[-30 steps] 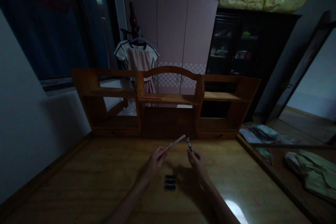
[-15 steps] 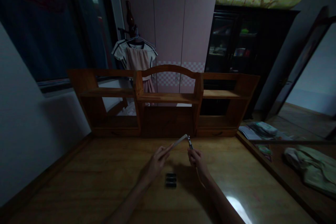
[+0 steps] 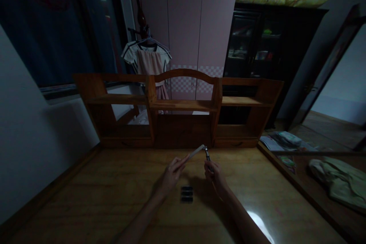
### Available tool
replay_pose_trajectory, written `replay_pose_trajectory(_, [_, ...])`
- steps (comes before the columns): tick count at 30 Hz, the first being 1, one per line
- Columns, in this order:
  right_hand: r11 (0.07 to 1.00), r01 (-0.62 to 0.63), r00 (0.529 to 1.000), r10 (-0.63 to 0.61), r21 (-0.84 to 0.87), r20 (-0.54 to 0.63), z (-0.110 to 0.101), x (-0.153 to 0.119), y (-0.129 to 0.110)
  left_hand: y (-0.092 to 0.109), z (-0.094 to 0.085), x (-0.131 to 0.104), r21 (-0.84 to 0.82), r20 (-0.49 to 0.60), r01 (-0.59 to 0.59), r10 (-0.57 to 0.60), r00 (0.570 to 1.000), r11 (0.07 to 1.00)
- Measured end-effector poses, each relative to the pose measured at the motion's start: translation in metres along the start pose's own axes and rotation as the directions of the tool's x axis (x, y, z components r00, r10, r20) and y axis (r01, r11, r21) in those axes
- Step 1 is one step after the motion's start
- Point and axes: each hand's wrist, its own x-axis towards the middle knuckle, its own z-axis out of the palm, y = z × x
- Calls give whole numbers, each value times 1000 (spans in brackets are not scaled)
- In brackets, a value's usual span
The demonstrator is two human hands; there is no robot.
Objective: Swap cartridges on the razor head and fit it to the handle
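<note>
My left hand (image 3: 174, 171) is closed around a pale, slim stick (image 3: 196, 151) that slants up to the right. In my right hand (image 3: 214, 172) is a small ratchet-like tool (image 3: 207, 154) with a shiny metal head and a dark handle. The stick's tip meets or nearly meets the metal head; contact is too small to tell. Below and between the hands, three short dark cylinder-like pieces (image 3: 187, 194) lie in a row on the wooden tabletop (image 3: 120, 198).
A wooden shelf unit (image 3: 183, 105) stands along the table's far edge. A raised wooden edge (image 3: 297, 187) borders the right side, with papers (image 3: 281, 142) and a pale green cloth (image 3: 343, 179) beyond it. A white wall (image 3: 28, 129) rises at the left.
Both hands keep nearly the same pose, with the stick's tip by the tool's head. The whole view has shifted very slightly.
</note>
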Motion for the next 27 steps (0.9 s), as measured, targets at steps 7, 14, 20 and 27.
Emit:
replay_pose_trajectory(7, [998,-55,997,53,41,57,-2,3,6,-5,3,-1,-9,33,10,-10,999,1000])
replay_pose_trajectory(14, [996,-83,996,84,-31,23,-2,3,6,-3,1,-1,-10,31,17,-17,999,1000])
replay_pose_trajectory(20, [964,-51,997,33,-262,-73,-2,1,5,1,0,-2,-27,44,30,-28,999,999])
replay_pose_trajectory(27, [791,136,974,-216,-597,-64,-7,1,3,2,1,-1,-8,37,35,-35,999,999])
